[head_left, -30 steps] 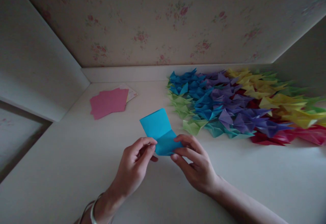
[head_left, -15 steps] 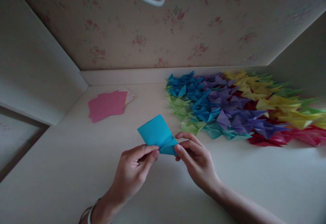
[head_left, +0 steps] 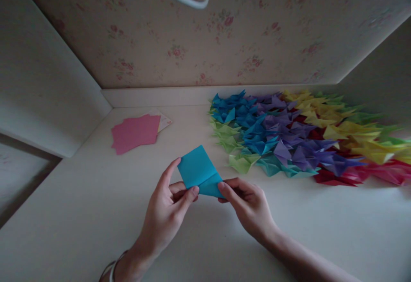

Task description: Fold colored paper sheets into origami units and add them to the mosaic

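Observation:
A blue sheet of origami paper (head_left: pixel 199 166), partly folded, is held up over the white table between both hands. A crease runs across it, with a flap at its lower right. My left hand (head_left: pixel 171 203) pinches the lower left edge between thumb and fingers, while its index finger reaches up along the left corner. My right hand (head_left: pixel 245 200) grips the lower right corner, thumb on top and fingers underneath. The paper's underside and some fingertips behind it are hidden.
Many folded paper pieces in blue, purple (head_left: pixel 282 123), yellow (head_left: pixel 346 130), green and red lie in rows at the back right. Pink paper sheets (head_left: pixel 136 133) rest at the back left of the white table (head_left: pixel 80 213). A white curved tube (head_left: pixel 192 3) hangs above.
My left index finger has lifted from the crease to the paper's left corner. The right-hand fingers have closed in behind the lower right corner, and the flap now lies flatter.

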Tool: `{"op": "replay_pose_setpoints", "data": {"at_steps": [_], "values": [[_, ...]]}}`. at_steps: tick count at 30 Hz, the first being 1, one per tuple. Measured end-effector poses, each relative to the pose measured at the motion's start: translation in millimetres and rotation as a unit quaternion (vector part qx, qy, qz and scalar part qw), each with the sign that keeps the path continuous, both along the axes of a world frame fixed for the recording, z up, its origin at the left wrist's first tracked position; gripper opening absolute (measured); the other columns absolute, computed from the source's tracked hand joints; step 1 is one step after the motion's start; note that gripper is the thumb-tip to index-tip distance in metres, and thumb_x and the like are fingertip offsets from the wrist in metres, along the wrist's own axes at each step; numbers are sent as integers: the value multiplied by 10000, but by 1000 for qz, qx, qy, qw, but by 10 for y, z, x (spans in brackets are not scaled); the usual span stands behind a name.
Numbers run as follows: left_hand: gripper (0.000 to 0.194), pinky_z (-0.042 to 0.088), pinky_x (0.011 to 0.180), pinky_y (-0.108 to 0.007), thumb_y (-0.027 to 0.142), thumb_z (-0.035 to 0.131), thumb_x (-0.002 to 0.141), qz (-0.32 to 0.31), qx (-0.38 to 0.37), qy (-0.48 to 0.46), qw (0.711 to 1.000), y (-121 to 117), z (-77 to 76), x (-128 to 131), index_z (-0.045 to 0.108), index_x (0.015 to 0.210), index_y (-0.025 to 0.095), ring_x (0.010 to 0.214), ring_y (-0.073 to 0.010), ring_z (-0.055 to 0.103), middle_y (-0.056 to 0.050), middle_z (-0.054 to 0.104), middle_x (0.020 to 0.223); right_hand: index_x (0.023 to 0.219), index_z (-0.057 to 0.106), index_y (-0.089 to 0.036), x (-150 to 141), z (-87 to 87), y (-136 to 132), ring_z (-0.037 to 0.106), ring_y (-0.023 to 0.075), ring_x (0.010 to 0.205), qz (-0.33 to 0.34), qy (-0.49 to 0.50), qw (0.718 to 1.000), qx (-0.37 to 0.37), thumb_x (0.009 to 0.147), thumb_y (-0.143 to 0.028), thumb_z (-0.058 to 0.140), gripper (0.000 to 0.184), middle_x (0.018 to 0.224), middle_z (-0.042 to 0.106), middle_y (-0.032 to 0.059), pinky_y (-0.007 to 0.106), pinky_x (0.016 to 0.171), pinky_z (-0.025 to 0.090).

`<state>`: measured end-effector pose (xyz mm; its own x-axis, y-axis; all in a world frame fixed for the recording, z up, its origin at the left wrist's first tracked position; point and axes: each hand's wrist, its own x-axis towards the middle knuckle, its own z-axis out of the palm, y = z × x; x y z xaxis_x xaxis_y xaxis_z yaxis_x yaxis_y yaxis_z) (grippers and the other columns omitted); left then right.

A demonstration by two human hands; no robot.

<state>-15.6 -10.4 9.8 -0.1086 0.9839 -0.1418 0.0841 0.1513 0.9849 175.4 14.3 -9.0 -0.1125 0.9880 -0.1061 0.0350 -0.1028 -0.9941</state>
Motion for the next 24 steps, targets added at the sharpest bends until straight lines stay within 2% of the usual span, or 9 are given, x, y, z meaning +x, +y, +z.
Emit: {"op": "replay_pose_setpoints", "data": {"at_steps": [5, 8, 11, 15, 20, 22, 24], "values": [[970, 574, 695, -274, 336, 713, 868, -1, -5, -13, 1000, -3, 15, 18, 61, 1573, 198, 722, -194, 749, 0, 776, 751, 752, 688, -185, -20, -48, -11, 703, 193, 611, -8, 36, 999, -17, 819, -455, 749, 285, 654, 715, 29, 288, 568, 572], [995, 576, 688, -278, 332, 716, 861, 6, -3, -16, 1000, -12, -2, 15, 30, 1572, 220, 711, -189, 745, 14, 773, 756, 912, 674, -208, -35, -78, -11, 698, 190, 654, -11, 87, 996, -23, 812, -431, 766, 261, 699, 729, 10, 303, 590, 604], [886, 575, 696, -270, 339, 730, 843, 2, -17, -8, 1000, 8, -2, 8, 193, 1531, 186, 718, -192, 747, 1, 780, 756, 1023, 685, -209, -40, -80, -13, 701, 201, 698, 3, 94, 995, -29, 814, -431, 763, 315, 745, 753, 21, 325, 617, 622], [463, 570, 698, -259, 346, 728, 838, -20, -16, 3, 1000, 54, 7, -3, 538, 1225, 178, 729, -191, 739, -23, 785, 789, 1024, 697, -203, -35, -75, -17, 707, 207, 714, 12, 89, 995, -31, 821, -430, 756, 310, 765, 758, 31, 333, 641, 623], [182, 566, 689, -264, 351, 695, 858, -39, -6, 41, 998, 46, -3, -13, 656, 939, 193, 740, -203, 740, -35, 789, 803, 1046, 692, -193, -30, -87, -15, 714, 211, 746, 18, 78, 997, -23, 851, -412, 732, 296, 806, 765, 49, 335, 662, 624], [181, 560, 664, -260, 363, 677, 873, -59, -16, 63, 996, 31, -1, -10, 668, 831, 187, 717, -208, 738, -38, 776, 738, 1046, 693, -194, -29, -80, -13, 713, 206, 750, 21, 75, 997, -25, 858, -411, 724, 289, 814, 767, 48, 332, 666, 623], [206, 563, 663, -266, 373, 668, 881, -76, -31, 59, 995, 22, 8, -3, 669, 810, 180, 718, -212, 739, -47, 773, 729, 1038, 694, -194, -27, -66, -10, 711, 205, 751, 23, 74, 997, -30, 858, -413, 722, 285, 817, 768, 47, 332, 667, 623]]}}
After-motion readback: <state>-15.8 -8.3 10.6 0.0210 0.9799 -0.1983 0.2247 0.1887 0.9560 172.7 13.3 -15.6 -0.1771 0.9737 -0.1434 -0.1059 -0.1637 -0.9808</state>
